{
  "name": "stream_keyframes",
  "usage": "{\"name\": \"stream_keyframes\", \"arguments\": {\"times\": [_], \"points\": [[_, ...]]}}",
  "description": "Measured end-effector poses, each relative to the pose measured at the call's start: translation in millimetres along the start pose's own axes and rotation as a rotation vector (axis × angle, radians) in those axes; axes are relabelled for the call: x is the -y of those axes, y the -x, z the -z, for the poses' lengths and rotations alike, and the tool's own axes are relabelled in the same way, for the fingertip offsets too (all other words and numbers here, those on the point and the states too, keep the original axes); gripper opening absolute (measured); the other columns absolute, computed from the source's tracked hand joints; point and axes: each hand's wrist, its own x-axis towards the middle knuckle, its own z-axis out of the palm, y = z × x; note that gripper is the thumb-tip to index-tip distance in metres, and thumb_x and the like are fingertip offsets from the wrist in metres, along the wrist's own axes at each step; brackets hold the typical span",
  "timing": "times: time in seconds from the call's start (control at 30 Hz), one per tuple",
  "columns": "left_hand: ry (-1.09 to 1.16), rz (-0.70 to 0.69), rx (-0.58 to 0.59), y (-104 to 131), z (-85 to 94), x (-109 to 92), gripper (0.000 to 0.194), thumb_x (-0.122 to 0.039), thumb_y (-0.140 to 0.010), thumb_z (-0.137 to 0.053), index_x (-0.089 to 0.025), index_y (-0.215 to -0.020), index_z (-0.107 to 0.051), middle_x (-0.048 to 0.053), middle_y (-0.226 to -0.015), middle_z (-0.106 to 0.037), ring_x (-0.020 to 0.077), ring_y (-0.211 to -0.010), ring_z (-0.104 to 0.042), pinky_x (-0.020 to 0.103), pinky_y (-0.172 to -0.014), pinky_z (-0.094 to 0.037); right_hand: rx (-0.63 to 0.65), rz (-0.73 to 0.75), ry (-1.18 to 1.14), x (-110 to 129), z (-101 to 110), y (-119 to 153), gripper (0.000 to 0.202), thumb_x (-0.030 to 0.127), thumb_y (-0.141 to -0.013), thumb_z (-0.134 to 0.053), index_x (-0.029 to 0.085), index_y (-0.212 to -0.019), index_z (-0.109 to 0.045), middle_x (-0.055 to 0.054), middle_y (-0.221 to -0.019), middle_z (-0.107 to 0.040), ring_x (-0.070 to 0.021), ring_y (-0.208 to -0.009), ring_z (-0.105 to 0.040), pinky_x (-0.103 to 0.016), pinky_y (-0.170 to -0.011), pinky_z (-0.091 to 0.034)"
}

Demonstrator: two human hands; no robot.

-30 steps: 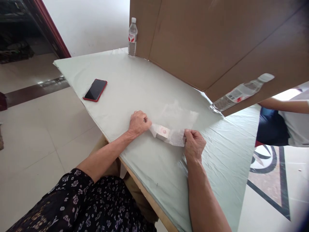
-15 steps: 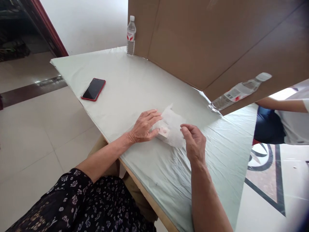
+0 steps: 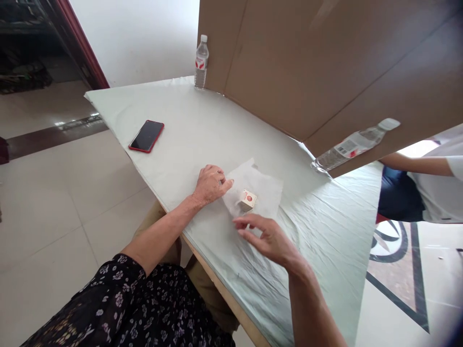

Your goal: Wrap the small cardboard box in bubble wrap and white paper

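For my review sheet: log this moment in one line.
left hand: pins tissue sheet edge | right hand: open, hovering near | small box: on sheet

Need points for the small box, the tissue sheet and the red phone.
small box (image 3: 248, 199), head view, red-marked side face.
tissue sheet (image 3: 266, 185), head view, bare right part.
red phone (image 3: 146, 136), head view, screen centre.

A thin, matt white tissue paper sheet lies on the bench's wrinkled pale green cloth cover. At twelve o'clock stands smooth brown cardboard; the red phone at ten o'clock looks glossy.
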Motion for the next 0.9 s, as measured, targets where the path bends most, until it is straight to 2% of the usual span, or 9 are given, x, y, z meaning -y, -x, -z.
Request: {"name": "stream_keyframes", "arguments": {"times": [0.13, 0.2, 0.27, 0.37, 0.43, 0.57, 0.73, 0.83, 0.9], "points": [[-0.032, 0.04, 0.02, 0.1, -2.2, 1.4, 0.015, -0.024, -0.077, -0.066, -0.019, -0.062, -0.068, 0.007, -0.101, -0.071, 0.0258, -0.105, -0.057, 0.045, -0.098, -0.045, 0.178, -0.048, 0.031, 4.4, -11.3, 12.5, 0.016, 0.03, -0.088, -0.06, 0.024, -0.095, -0.073, -0.001, -0.091, -0.076, -0.0161, -0.075, -0.066, -0.025, -0.061, -0.048], [-0.04, 0.043, 0.054, 0.9, -1.6, 1.4, 0.013, -0.021, -0.075, -0.066, -0.019, -0.062, -0.068, 0.007, -0.104, -0.07, 0.0269, -0.107, -0.057, 0.046, -0.098, -0.045, 0.058, -0.091, 0.033, -1.9, -10.0, 13.5, 0.018, 0.033, -0.09, -0.057, 0.023, -0.088, -0.072, 0.0, -0.08, -0.074, -0.0153, -0.068, -0.063, -0.026, -0.061, -0.047], [-0.042, 0.01, 0.102, 2.3, -0.3, 1.0, 0.008, -0.022, -0.074, -0.066, -0.019, -0.067, -0.07, 0.009, -0.111, -0.068, 0.0289, -0.115, -0.055, 0.047, -0.102, -0.044, -0.203, -0.161, 0.066, -12.2, -6.2, 8.4, 0.022, 0.039, -0.091, -0.055, 0.023, -0.089, -0.071, -0.001, -0.078, -0.073, -0.0164, -0.066, -0.062, -0.029, -0.062, -0.047], [-0.065, -0.057, 0.193, 5.5, 0.8, 0.9, 0.02, -0.022, -0.07, -0.068, -0.02, -0.088, -0.075, 0.011, -0.129, -0.061, 0.0329, -0.132, -0.046, 0.05, -0.111, -0.039, -0.479, -0.184, 0.174, -30.1, -3.9, -9.7, 0.037, 0.043, -0.083, -0.064, 0.021, -0.113, -0.067, -0.009, -0.113, -0.072, -0.0254, -0.095, -0.067, -0.038, -0.077, -0.052], [-0.097, -0.082, 0.265, 7.5, 0.7, 1.8, 0.036, -0.022, -0.068, -0.069, -0.02, -0.103, -0.073, 0.013, -0.138, -0.055, 0.0355, -0.14, -0.038, 0.052, -0.116, -0.033, -0.452, -0.149, 0.24, -40.8, -6.5, -23.2, 0.056, 0.041, -0.075, -0.07, 0.019, -0.126, -0.061, -0.014, -0.131, -0.065, -0.0324, -0.117, -0.061, -0.047, -0.093, -0.05], [-0.135, -0.114, 0.342, 9.5, 0.7, 3.6, 0.05, -0.023, -0.068, -0.067, -0.021, -0.118, -0.067, 0.014, -0.143, -0.05, 0.0367, -0.144, -0.033, 0.054, -0.119, -0.029, -0.456, -0.181, 0.204, -57.3, -5.2, -28.4, 0.054, 0.042, -0.076, -0.067, 0.021, -0.125, -0.063, -0.013, -0.127, -0.068, -0.0315, -0.116, -0.062, -0.051, -0.102, -0.045], [-0.148, -0.135, 0.346, 9.9, 1.4, 0.4, 0.046, -0.023, -0.071, -0.061, -0.019, -0.117, -0.066, 0.015, -0.138, -0.054, 0.036, -0.145, -0.034, 0.053, -0.119, -0.028, -0.777, -0.408, 0.163, -89.8, 35.8, 15.9, 0.062, 0.05, -0.07, -0.069, 0.023, -0.125, -0.063, -0.01, -0.115, -0.07, -0.0265, -0.095, -0.066, -0.047, -0.089, -0.05], [-0.148, -0.12, 0.344, 10.5, 0.3, -1.6, 0.045, -0.023, -0.072, -0.061, -0.018, -0.116, -0.066, 0.016, -0.137, -0.054, 0.0374, -0.144, -0.033, 0.054, -0.117, -0.029, -0.764, -0.593, 0.217, -108.0, 57.6, 42.3, 0.065, 0.05, -0.064, -0.071, 0.02, -0.121, -0.064, -0.012, -0.108, -0.071, -0.0324, -0.098, -0.065, -0.052, -0.087, -0.049], [-0.149, -0.117, 0.338, 10.7, -0.7, -2.0, 0.044, -0.023, -0.072, -0.061, -0.019, -0.115, -0.066, 0.016, -0.138, -0.054, 0.0378, -0.144, -0.034, 0.055, -0.117, -0.029, -0.779, -0.612, 0.323, -108.9, 60.2, 49.5, 0.064, 0.051, -0.065, -0.071, 0.019, -0.12, -0.064, -0.016, -0.117, -0.068, -0.0385, -0.11, -0.061, -0.059, -0.092, -0.045]]}}
